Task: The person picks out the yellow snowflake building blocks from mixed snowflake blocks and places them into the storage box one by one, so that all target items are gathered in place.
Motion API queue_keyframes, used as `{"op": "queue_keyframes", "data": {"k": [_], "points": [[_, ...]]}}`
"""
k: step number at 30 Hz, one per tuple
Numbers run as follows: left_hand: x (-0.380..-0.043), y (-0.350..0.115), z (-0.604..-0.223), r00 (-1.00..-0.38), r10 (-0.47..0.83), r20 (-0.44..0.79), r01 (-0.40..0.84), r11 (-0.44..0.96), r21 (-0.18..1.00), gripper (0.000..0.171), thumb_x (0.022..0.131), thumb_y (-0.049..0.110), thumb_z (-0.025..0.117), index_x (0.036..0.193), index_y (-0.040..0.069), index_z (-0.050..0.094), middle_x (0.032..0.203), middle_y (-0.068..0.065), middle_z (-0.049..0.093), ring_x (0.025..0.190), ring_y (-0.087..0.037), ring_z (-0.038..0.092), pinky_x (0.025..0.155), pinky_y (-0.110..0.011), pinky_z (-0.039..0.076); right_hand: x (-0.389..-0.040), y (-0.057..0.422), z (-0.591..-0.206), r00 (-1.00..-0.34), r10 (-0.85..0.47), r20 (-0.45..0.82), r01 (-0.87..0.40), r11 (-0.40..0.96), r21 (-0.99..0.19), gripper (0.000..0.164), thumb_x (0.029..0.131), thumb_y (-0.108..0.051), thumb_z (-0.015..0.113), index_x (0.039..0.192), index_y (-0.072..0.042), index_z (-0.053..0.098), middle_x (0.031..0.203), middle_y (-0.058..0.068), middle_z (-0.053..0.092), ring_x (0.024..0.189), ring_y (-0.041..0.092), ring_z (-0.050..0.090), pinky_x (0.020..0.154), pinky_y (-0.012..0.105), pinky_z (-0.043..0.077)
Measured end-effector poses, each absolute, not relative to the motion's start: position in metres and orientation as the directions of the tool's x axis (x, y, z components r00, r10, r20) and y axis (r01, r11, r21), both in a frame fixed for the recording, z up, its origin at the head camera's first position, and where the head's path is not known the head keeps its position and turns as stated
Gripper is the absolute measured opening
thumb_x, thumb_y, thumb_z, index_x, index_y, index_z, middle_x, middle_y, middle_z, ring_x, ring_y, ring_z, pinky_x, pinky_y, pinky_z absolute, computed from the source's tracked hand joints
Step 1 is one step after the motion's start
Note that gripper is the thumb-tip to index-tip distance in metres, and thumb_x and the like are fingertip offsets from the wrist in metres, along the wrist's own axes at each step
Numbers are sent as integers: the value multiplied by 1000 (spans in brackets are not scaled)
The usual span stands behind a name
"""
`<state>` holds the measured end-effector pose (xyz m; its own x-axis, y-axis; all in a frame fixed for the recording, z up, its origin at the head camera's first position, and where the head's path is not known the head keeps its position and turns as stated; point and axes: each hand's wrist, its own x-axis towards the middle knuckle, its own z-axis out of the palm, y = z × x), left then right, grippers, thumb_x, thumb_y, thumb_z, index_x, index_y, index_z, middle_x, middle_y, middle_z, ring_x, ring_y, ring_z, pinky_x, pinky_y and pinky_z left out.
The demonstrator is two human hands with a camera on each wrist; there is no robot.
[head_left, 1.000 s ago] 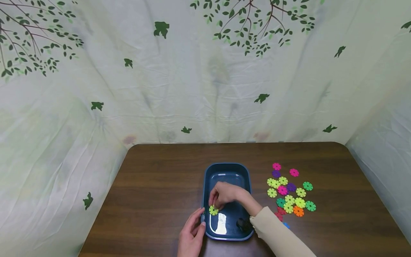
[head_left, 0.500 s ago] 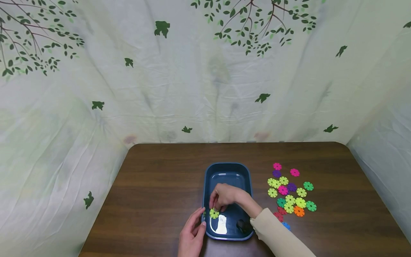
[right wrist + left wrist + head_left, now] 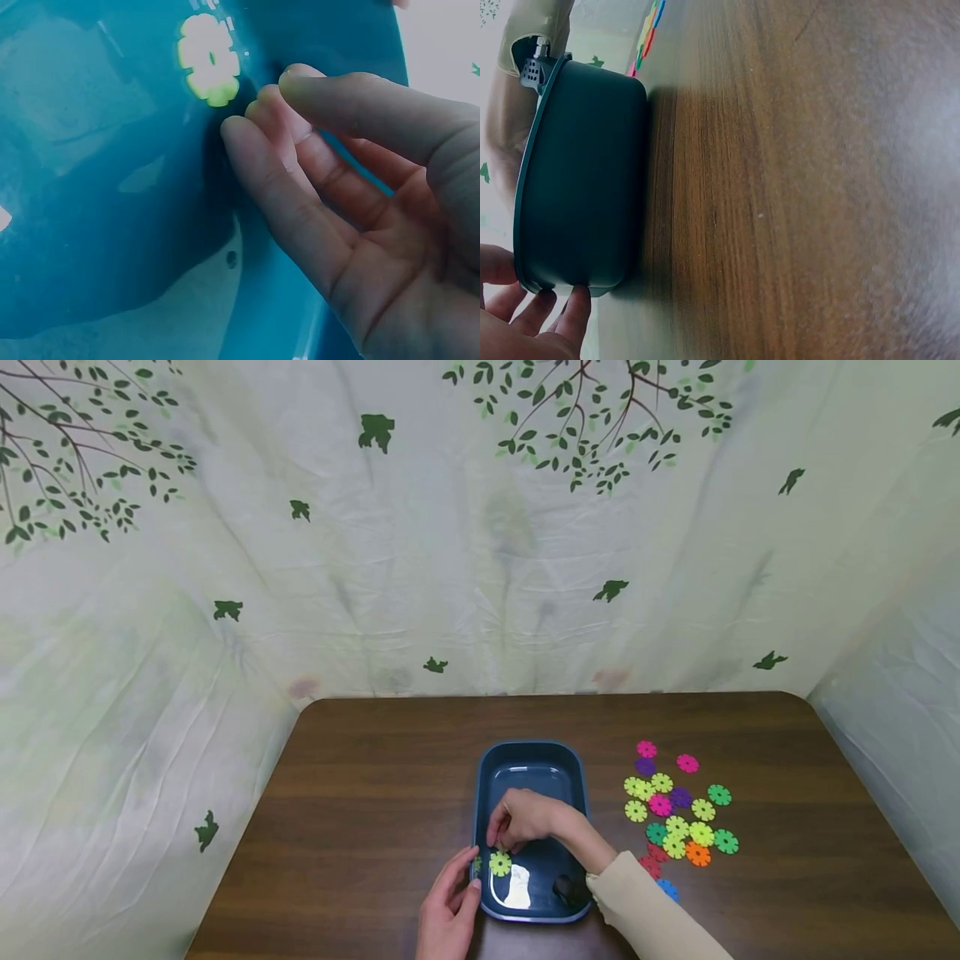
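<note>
Several bent fingers [image 3: 259,169] of the right hand [image 3: 528,820] stand with a gap between thumb and fingertips, loosely curled, and have hold of nothing. Just beyond those fingertips, apart from them, a yellow-green flower piece [image 3: 500,863] lies on the floor of the blue tray [image 3: 540,777], close to its left wall. The right hand itself reaches into the tray from the right, its forearm crossing over the right rim. At the cuff of the cream sleeve [image 3: 645,902] sits a dark device [image 3: 568,888]. Outside the tray, the left hand [image 3: 447,906] touches the left side with thumb and fingers spread a little apart and gently bent, resting there rather than wrapped round it. Both hands and the tray are at the near part of the brown wooden surface [image 3: 375,793]. Well to the right of the tray lie many loose flower pieces, pink, purple, yellow-green, green, red, an orange piece [image 3: 697,854] and a blue piece [image 3: 667,890], some overlapping. Behind the surface hangs a pale cloth [image 3: 480,568] printed with leafy branches and birds.
</note>
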<state>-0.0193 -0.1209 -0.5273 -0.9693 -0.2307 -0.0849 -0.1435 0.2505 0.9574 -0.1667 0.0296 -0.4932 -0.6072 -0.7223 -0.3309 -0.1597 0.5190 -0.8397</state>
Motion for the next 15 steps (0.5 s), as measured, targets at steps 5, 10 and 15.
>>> {"op": "queue_keyframes", "data": {"k": [5, 10, 15], "points": [[-20, -120, -527, -963, -242, -117, -181, 264, 947, 40, 92, -2, 61, 127, 17, 65, 137, -13, 55, 121, -32, 56, 89, -36, 53, -168, 32, -488, -620, -735, -276, -221, 500, -837, 9, 85, 0, 72, 87, -7, 75, 75, -3, 67, 64, 12, 61, 62, 24, 53], [-21, -119, -526, -958, -246, -148, -216, 278, 936, 40, 93, -1, 60, 127, 17, 64, 138, -13, 55, 122, -34, 56, 90, -38, 53, -170, 38, -483, -609, -771, -188, -283, 433, -856, 10, 88, -2, 70, 93, -8, 75, 82, -3, 70, 69, 8, 61, 69, 23, 53], [-20, -119, -526, -961, -246, -123, -192, 278, 941, 39, 92, -2, 61, 127, 15, 65, 137, -14, 55, 120, -34, 56, 89, -38, 53, -169, 45, -476, -616, -779, -114, -305, 369, -878, 12, 89, -3, 69, 100, -5, 75, 90, 2, 72, 74, 8, 62, 73, 23, 53]]}}
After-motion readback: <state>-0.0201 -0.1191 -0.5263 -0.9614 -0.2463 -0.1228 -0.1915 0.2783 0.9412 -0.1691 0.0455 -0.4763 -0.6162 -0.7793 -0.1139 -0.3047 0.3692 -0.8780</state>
